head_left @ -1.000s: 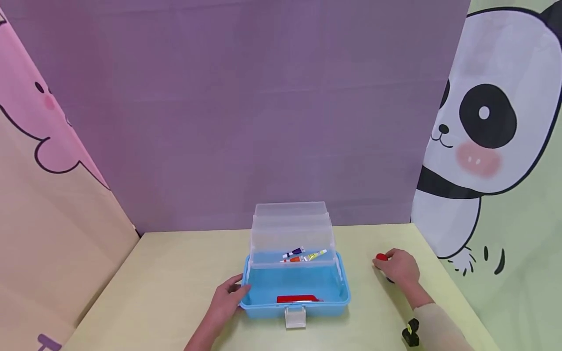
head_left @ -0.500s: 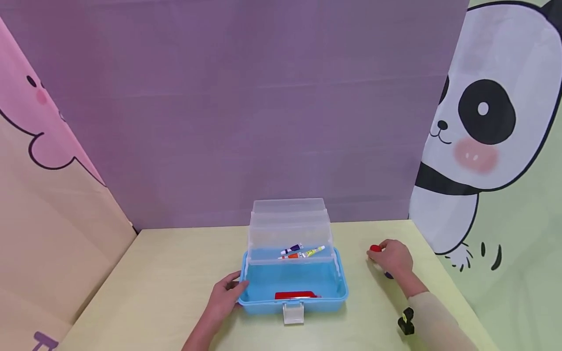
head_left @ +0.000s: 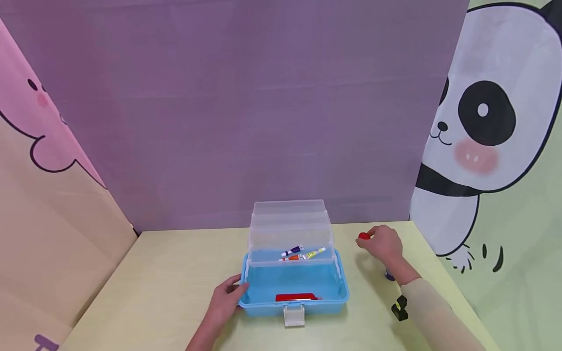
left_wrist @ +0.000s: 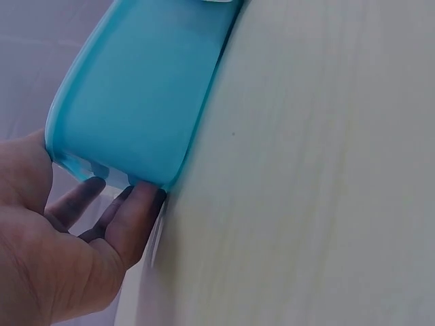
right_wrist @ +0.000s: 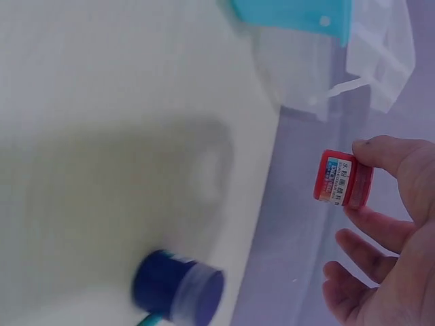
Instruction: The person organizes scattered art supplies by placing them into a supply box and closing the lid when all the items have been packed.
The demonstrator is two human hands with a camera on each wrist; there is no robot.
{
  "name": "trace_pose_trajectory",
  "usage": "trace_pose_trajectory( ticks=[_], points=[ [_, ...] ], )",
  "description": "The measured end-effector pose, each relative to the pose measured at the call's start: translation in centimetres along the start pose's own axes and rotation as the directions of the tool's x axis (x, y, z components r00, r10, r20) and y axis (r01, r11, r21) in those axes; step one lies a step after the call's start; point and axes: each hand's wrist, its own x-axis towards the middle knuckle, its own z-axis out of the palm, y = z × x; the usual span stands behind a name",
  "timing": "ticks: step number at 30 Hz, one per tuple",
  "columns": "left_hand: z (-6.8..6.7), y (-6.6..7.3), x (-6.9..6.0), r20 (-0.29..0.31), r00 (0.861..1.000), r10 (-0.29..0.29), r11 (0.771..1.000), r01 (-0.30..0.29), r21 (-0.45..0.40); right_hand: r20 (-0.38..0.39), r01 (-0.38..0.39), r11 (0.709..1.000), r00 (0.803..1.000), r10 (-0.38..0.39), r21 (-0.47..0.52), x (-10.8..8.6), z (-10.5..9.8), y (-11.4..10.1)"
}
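Observation:
A light-blue plastic box (head_left: 338,308) stands on the table with its clear lid (head_left: 290,214) raised. My left hand (head_left: 224,298) grips the box's left end, thumb at the rim and fingers against the outer wall. In the right wrist view, my right hand (right_wrist: 401,224) pinches a small red paint jar (right_wrist: 336,178) between thumb and finger, above the table to the right of the box. A dark-blue paint jar (right_wrist: 160,282) stands on the table below that hand; the right forearm partly covers it in the head view.
Inside the box lies a red tube-shaped item (head_left: 295,297) near the front wall. Small paint tubes, purple (head_left: 291,250), orange (head_left: 291,258) and yellow (head_left: 314,253), show toward the back. A white latch (head_left: 294,316) hangs at the front. A purple wall (head_left: 219,122) rises behind the table (head_left: 167,287).
My right hand has moved away from me and slightly left with the red paint jar, revealing more of the dark-blue jar. The left hand stays on the box.

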Motion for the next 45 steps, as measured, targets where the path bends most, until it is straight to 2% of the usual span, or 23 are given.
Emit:
trace_pose_trajectory(
  ticks=[9, 15, 20, 25, 32, 45],
  points=[
    [-0.1, -0.1, -0.3, 0.0, 1.0, 0.001, 1.0, -0.001, -0.018, 0.021, 0.034, 0.999, 0.999, -0.035, 0.007, 0.0, -1.0, -4.5],
    [0.1, -0.2, -0.2, 0.006, 1.0, 0.012, 0.999, -0.012, -0.033, 0.019, 0.081, 0.997, 0.997, -0.081, -0.009, 0.3, -2.4, -6.7],
    [0.0, -0.4, -0.2, -0.001, 1.0, 0.005, 1.0, -0.005, -0.023, 0.017, 0.116, 0.993, 0.993, -0.115, -0.022, 0.7, -2.9, -7.9],
    [0.0, -0.5, -0.2, -0.005, 1.0, 0.009, 1.0, -0.009, -0.016, 0.009, 0.117, 0.993, 0.993, -0.117, -0.018, 1.1, -3.1, -9.1],
    [0.0, -0.5, -0.3, 0.023, 0.999, 0.04, 0.997, -0.038, -0.064, 0.023, 0.108, 0.994, 0.994, -0.108, -0.008, 1.4, -2.7, -10.8],
    [0.0, -0.9, -0.1, 0.007, 0.999, 0.032, 0.999, -0.031, -0.042, 0.078, 0.108, 0.994, 0.991, -0.108, 0.012, 2.3, -2.0, -12.7]
  ],
)
